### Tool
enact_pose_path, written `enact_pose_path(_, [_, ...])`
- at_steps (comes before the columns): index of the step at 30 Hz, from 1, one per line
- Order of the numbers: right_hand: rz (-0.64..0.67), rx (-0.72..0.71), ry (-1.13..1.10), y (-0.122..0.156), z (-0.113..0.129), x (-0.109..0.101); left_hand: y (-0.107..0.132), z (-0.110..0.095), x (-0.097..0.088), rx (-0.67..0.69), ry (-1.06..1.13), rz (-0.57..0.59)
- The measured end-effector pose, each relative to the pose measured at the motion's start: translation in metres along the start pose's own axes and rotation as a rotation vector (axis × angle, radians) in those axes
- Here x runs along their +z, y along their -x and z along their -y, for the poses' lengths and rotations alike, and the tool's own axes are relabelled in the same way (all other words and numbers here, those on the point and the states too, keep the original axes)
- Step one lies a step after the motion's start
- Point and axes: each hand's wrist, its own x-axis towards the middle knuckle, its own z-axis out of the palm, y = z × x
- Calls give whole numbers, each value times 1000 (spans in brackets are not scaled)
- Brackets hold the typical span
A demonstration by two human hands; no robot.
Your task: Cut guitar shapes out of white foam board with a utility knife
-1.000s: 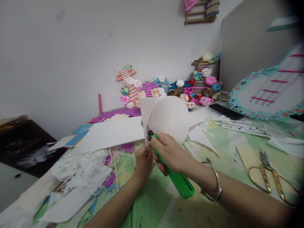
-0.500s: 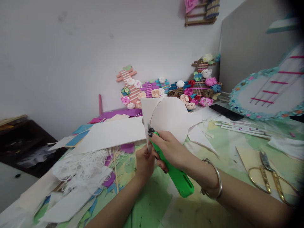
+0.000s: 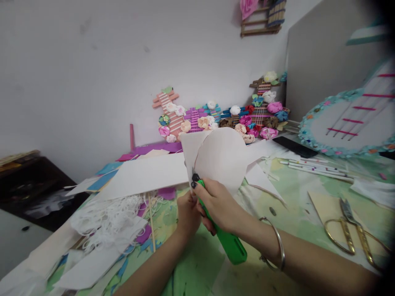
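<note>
Left hand [image 3: 189,214]: closed, gripping card [image 3: 220,158] by near edge
Right hand [image 3: 218,202]: wrapped round cutter [image 3: 230,244]
Scissors [image 3: 348,213]: far right of cutter

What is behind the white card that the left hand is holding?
Beyond the top edge of the white card, flower-decorated craft pieces show against the wall; a white sheet reaches the card's left side. Whatever the card covers cannot be seen.

Gap beside scissors [image 3: 347,235]; white string [image 3: 106,216] (apparently tangled) obstructs left.
</note>
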Motion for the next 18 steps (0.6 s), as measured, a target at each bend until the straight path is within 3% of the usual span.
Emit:
enact_pose_path(8, [58,58,91,5,-6,-3,-8,-13,-2,-48,-57,15])
enact_pose_path(12, [83,42,184,6,-4,-6,-11,-10,-6,24,-98,-70])
enact_pose_path(18, [116,79,233,8,3,-8,-14,-12,-9,45,-54,-50])
